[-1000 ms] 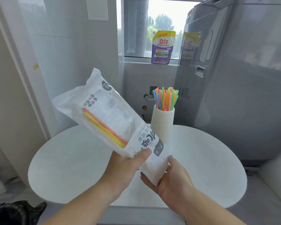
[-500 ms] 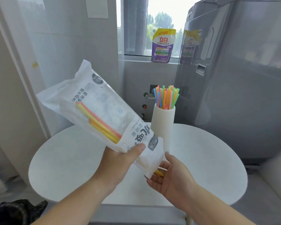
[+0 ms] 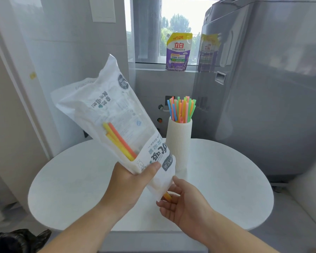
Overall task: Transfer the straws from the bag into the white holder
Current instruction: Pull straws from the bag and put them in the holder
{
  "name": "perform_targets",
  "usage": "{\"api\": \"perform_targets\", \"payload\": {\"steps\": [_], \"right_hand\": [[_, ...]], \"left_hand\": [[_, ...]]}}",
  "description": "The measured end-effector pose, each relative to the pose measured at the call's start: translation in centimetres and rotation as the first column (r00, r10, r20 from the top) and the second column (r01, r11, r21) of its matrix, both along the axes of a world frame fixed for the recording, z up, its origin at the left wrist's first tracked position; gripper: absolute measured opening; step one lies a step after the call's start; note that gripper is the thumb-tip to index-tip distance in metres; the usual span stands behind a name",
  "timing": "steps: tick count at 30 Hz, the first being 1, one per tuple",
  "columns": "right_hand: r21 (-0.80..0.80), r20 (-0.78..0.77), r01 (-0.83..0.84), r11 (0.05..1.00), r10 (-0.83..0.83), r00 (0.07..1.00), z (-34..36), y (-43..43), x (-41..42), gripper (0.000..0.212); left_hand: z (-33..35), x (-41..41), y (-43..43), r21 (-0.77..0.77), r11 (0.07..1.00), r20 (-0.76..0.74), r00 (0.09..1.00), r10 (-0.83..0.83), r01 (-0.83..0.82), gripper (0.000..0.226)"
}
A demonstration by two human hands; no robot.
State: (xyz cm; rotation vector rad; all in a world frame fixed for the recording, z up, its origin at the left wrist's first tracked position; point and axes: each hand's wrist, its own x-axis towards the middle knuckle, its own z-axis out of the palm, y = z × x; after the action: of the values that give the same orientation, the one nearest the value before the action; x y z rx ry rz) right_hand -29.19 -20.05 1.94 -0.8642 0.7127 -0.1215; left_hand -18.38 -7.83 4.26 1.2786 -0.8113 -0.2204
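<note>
Nearest me, the right hand [image 3: 182, 201] lies slack and cupped under the downturned mouth of the bag [image 3: 108, 110] to catch the yellow straw tip [image 3: 167, 196] sliding out, the left hand [image 3: 133, 181] grips the tilted bag just above, and farther back on the table [image 3: 62, 189] the white holder [image 3: 178, 145] stands full of straws [image 3: 181, 110].

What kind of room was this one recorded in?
Probably a home laundry corner: a grey washing machine stands at right, and a purple laundry detergent pouch sits on the window sill.
</note>
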Motion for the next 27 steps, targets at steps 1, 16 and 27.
{"api": "perform_targets", "payload": {"steps": [1,16,27], "right_hand": [[0.015,0.011,-0.002,1.000,0.002,1.000,0.0,-0.1,0.0,0.036],[-0.007,0.193,-0.032,0.999,0.032,0.981,0.2,-2.4,0.0,0.021],[0.069,0.318,0.216,0.974,-0.226,0.921,2.5,-6.7,-0.6,0.002]], "left_hand": [[-0.1,0.0,0.0,-0.001,1.000,0.001,1.000,0.007,-0.007,0.041],[-0.2,1.5,0.2,-0.041,0.990,-0.371,0.922,0.112,-0.136,0.030],[-0.5,2.0,-0.3,-0.102,0.988,-0.677,0.736,0.014,-0.113,0.029]]}}
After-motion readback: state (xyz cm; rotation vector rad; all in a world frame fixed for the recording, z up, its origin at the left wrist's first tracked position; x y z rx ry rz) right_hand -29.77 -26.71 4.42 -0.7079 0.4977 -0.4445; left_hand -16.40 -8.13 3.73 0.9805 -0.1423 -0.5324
